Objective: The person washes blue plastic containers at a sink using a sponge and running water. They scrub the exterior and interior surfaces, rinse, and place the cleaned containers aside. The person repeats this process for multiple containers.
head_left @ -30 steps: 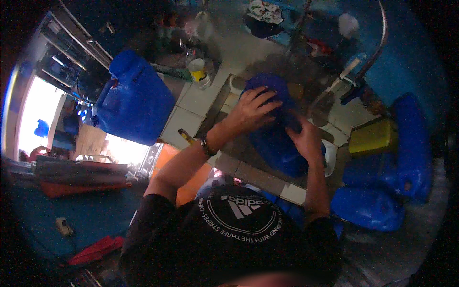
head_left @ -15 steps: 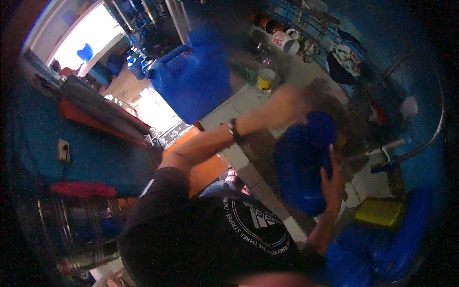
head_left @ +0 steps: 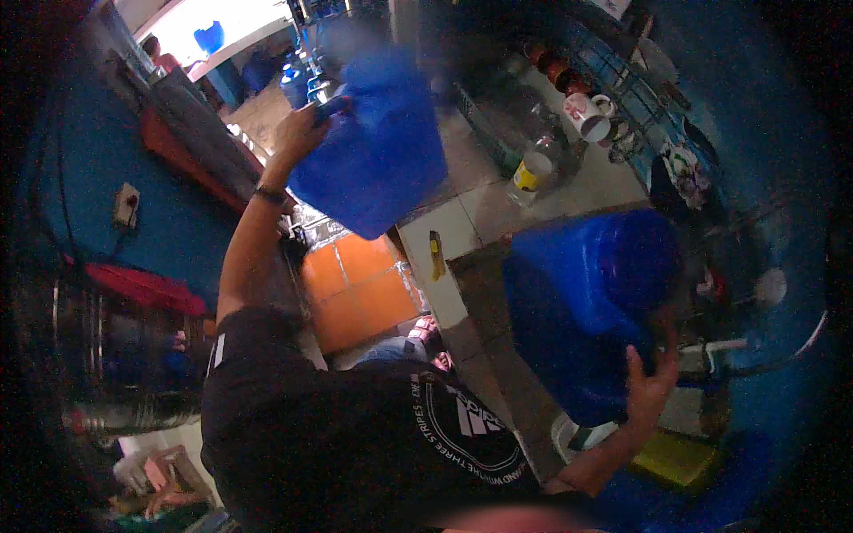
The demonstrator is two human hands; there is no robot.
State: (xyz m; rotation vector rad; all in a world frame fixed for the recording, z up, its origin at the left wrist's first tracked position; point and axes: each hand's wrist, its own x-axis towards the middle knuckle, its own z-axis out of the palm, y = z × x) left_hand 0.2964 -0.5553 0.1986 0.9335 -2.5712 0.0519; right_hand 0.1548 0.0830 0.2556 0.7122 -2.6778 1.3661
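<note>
My left hand point(head_left: 300, 135) is closed at the handle of a large blue plastic jug point(head_left: 382, 151), which stands at the far end of the tiled counter. A second blue plastic container point(head_left: 560, 311), with a rounded end, sits tilted over the sink recess to the right. Against its near right side is my right hand point(head_left: 653, 386), thumb and fingers apart and bent around its edge. Part of that grip is hidden in shadow. A clear jar with a yellow label point(head_left: 530, 176) stands between the two containers.
A white mug point(head_left: 585, 117) and other cups hang along the wire rack at the back right. A yellow sponge-like block point(head_left: 675, 457) lies at the near right. A small yellow object point(head_left: 436, 256) rests on the counter edge. Orange tiles point(head_left: 355, 284) cover the floor.
My left hand has moved from above the right container, leftward to the far jug's handle. The right container has tilted and turned, with my right hand still against it. The view has shifted.
</note>
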